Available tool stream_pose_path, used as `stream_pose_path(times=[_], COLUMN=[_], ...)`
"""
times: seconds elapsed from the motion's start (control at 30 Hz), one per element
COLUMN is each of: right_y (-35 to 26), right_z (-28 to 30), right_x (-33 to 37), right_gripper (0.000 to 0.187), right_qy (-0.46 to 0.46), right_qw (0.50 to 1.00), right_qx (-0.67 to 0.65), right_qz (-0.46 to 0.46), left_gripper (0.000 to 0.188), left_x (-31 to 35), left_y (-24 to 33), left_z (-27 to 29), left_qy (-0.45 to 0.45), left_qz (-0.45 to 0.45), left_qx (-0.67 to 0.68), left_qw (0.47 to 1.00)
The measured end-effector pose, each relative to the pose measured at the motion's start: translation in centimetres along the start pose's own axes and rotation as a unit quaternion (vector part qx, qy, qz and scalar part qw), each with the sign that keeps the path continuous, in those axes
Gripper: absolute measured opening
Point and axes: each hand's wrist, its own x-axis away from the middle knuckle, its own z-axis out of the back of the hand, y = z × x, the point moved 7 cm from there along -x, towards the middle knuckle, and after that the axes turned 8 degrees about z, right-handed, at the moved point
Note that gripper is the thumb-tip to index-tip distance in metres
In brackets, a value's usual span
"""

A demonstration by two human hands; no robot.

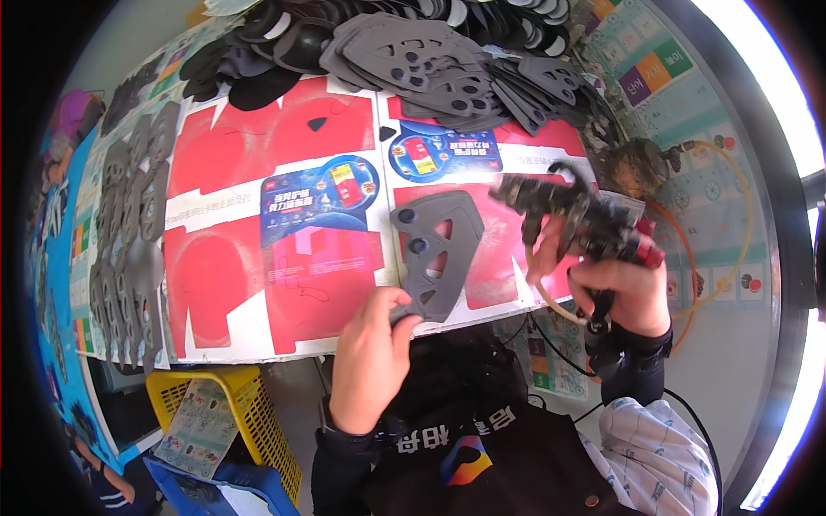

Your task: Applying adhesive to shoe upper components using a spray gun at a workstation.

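In front of me a flat grey foam-like piece (469, 230) with several cut-outs and two dark round spots lies on the printed red and white sheets. My left hand (372, 365) pinches its near left corner between thumb and fingers. To the right, my right hand (635, 297) grips a dark, grimy spray gun (572, 217) with a red end, raised above the table and pointing left. A pale hose hangs from the gun beside my fingers. The gun is partly smeared by motion.
Similar grey pieces (400, 52) are heaped at the back, beside black rounded parts (301, 43). More grey pieces (129, 232) lie in rows at the left. A yellow basket (268, 430) stands below the table's front edge. An orange hose (691, 249) curves along the right wall.
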Motion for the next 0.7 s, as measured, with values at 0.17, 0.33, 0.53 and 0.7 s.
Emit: stream_pose_path(times=[0.17,0.33,0.53,0.7], right_y=[-2.4,1.9,5.6,7.7], right_z=[0.1,-2.2,-3.3,-4.9], right_x=[-2.2,-1.6,0.3,0.8], right_gripper=[0.042,0.042,0.035,0.039], right_qy=[0.014,-0.176,-0.222,-0.197], right_qw=[0.993,0.973,0.932,0.931], right_qx=[-0.035,0.076,0.134,0.115], right_qz=[0.108,-0.132,-0.252,-0.286], left_gripper=[0.023,0.033,0.027,0.025], left_x=[-0.9,-0.6,-0.6,-0.8], left_y=[-0.4,-1.9,-2.2,-2.5], left_z=[1.3,2.3,2.0,1.4], left_qy=[-0.001,0.09,0.196,0.22], left_qz=[0.003,0.044,-0.073,-0.102], left_qx=[0.005,-0.028,-0.061,-0.134], left_qw=[1.0,0.995,0.976,0.961])
